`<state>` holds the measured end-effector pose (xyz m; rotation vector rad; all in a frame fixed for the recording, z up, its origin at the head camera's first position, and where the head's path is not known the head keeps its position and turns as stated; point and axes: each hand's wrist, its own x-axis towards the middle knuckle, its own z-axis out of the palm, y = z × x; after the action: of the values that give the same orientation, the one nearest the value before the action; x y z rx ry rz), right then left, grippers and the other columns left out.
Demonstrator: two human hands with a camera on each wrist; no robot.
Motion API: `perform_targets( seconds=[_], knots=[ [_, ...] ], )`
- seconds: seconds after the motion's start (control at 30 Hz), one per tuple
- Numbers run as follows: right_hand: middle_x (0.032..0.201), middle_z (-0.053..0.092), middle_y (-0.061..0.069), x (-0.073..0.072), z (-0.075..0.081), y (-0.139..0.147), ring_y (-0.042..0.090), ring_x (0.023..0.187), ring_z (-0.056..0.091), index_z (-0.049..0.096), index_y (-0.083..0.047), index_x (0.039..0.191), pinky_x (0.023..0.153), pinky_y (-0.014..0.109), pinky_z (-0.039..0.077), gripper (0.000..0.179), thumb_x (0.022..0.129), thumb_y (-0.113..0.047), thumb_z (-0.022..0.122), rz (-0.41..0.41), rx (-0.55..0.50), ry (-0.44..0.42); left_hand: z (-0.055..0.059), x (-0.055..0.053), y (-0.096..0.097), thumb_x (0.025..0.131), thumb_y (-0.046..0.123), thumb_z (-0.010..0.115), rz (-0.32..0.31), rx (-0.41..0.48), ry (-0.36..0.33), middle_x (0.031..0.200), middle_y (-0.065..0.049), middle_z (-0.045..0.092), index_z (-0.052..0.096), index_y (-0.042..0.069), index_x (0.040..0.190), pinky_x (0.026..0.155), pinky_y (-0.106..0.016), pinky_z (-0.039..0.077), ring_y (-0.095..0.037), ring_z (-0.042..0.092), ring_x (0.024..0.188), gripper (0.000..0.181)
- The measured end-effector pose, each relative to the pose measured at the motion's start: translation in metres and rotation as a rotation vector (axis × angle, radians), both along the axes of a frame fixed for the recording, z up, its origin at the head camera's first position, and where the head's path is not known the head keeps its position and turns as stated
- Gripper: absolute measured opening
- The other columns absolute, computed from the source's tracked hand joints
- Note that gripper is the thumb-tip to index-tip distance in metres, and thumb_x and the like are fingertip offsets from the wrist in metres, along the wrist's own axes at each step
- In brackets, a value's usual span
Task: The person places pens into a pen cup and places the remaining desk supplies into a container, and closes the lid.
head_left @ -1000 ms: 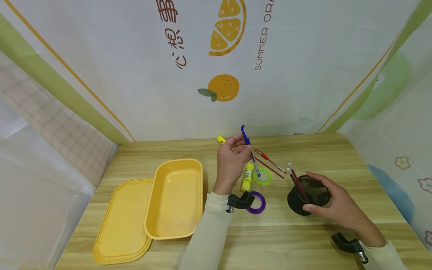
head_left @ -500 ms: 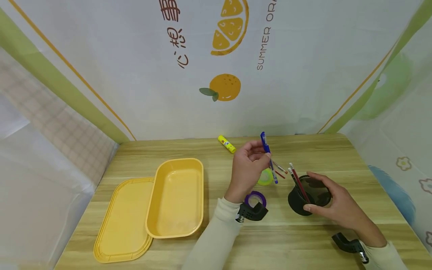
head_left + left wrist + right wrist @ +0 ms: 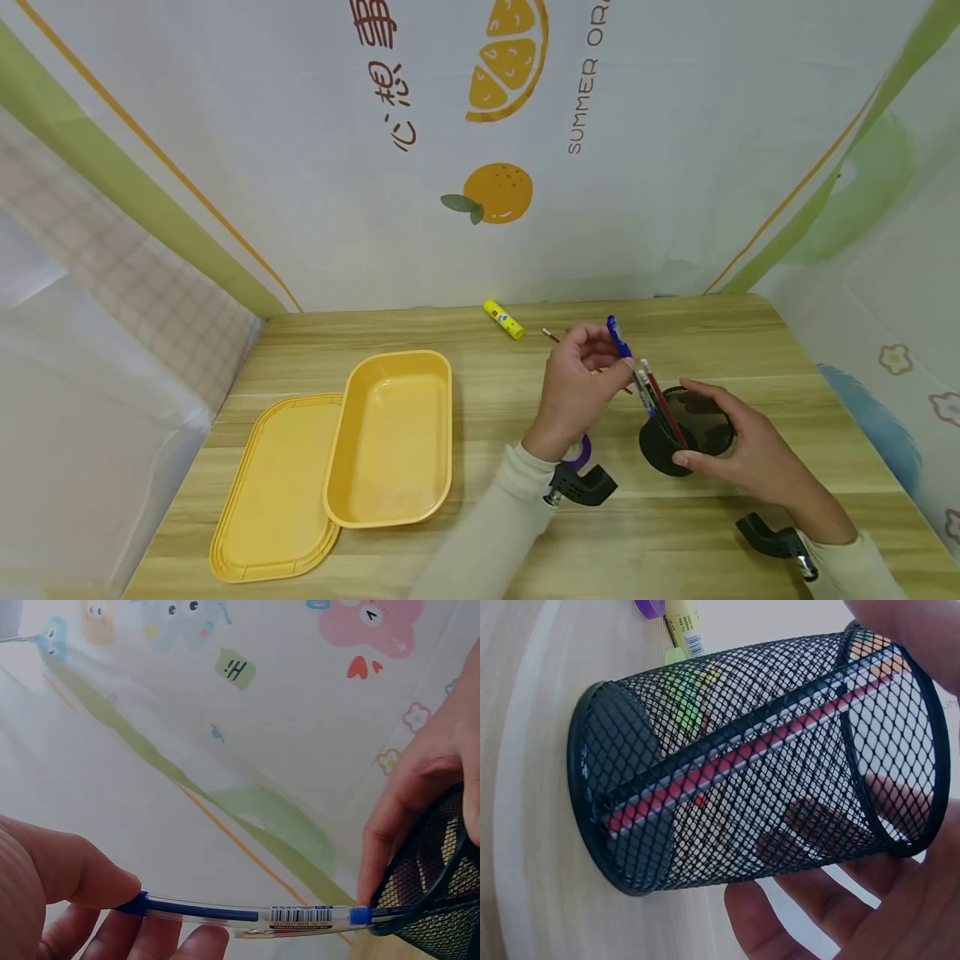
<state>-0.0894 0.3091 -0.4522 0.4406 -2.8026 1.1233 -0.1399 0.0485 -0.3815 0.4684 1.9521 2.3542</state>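
My left hand [image 3: 581, 392] pinches a blue-capped pen [image 3: 618, 337] between thumb and fingers. The pen slants down, and its lower end is at the rim of a black mesh pen holder [image 3: 658, 454]. In the left wrist view, the clear barrel [image 3: 202, 909] with its barcode label points toward the mesh opening. My right hand [image 3: 750, 454] grips the holder from the right, thumb near and fingers on the far side. Inside lean two pencils, one dark and one red [image 3: 727, 761], both seen through the mesh in the right wrist view.
A yellow box [image 3: 390, 450] stands left, beside its yellow lid [image 3: 277, 492]. Toward the back lies a yellow glue stick [image 3: 504, 319]. My left hand partly covers a purple tape roll [image 3: 583, 454] and a pencil [image 3: 551, 334]. Another glue stick [image 3: 682, 622] shows in the right wrist view.
My left hand has carried the blue pen right and toward me, from above the loose items to the pen holder's rim. The right hand and holder have stayed in place.
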Motion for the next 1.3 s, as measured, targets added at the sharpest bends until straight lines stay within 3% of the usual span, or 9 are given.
perform_targets(
  seconds=[0.13, 0.43, 0.63, 0.93, 1.3],
  knots=[
    [0.151, 0.058, 0.008, 0.000, 0.000, 0.000, -0.015, 0.128, 0.043, 0.045, -0.025, 0.161, 0.092, 0.017, 0.041, 0.093, 0.081, -0.025, 0.094, 0.004, -0.005, 0.000, -0.005, 0.001, 0.005, 0.092, 0.002, 0.076, 0.003, -0.033, 0.014, 0.103, -0.005, 0.074, 0.066, 0.006, 0.114, 0.069, -0.020, 0.059, -0.002, 0.069, 0.087, 0.024],
    [0.151, 0.058, 0.008, 0.000, 0.000, 0.000, -0.011, 0.127, 0.046, 0.045, -0.025, 0.161, 0.092, 0.019, 0.043, 0.093, 0.081, -0.025, 0.094, 0.007, -0.003, 0.001, -0.014, 0.004, 0.012, 0.091, 0.004, 0.079, 0.046, -0.150, 0.087, 0.105, -0.008, 0.076, 0.069, 0.008, 0.113, 0.084, -0.022, 0.058, 0.002, 0.068, 0.093, 0.024],
    [0.151, 0.058, 0.007, 0.000, 0.000, 0.000, -0.010, 0.127, 0.046, 0.045, -0.025, 0.161, 0.093, 0.025, 0.045, 0.093, 0.082, -0.025, 0.093, 0.001, 0.003, -0.007, -0.021, 0.008, 0.016, 0.090, 0.003, 0.080, 0.036, -0.172, 0.061, 0.103, -0.005, 0.076, 0.070, 0.009, 0.113, 0.085, -0.022, 0.058, 0.003, 0.067, 0.090, 0.025],
    [0.149, 0.060, 0.009, -0.001, -0.004, 0.002, -0.009, 0.123, 0.051, 0.044, -0.025, 0.161, 0.091, 0.013, 0.043, 0.094, 0.081, -0.022, 0.094, 0.011, -0.022, -0.004, -0.035, 0.012, 0.026, 0.090, 0.004, 0.081, 0.013, -0.244, 0.053, 0.103, -0.002, 0.077, 0.071, 0.012, 0.110, 0.087, -0.021, 0.057, 0.004, 0.068, 0.091, 0.024],
    [0.150, 0.059, 0.011, -0.001, -0.003, 0.001, -0.012, 0.126, 0.047, 0.045, -0.019, 0.161, 0.093, 0.010, 0.040, 0.094, 0.081, -0.022, 0.094, 0.012, -0.026, 0.005, -0.049, 0.013, 0.033, 0.091, 0.003, 0.079, -0.001, -0.290, 0.055, 0.102, -0.001, 0.077, 0.069, 0.012, 0.108, 0.081, -0.016, 0.057, 0.006, 0.068, 0.087, 0.022]
  ],
)
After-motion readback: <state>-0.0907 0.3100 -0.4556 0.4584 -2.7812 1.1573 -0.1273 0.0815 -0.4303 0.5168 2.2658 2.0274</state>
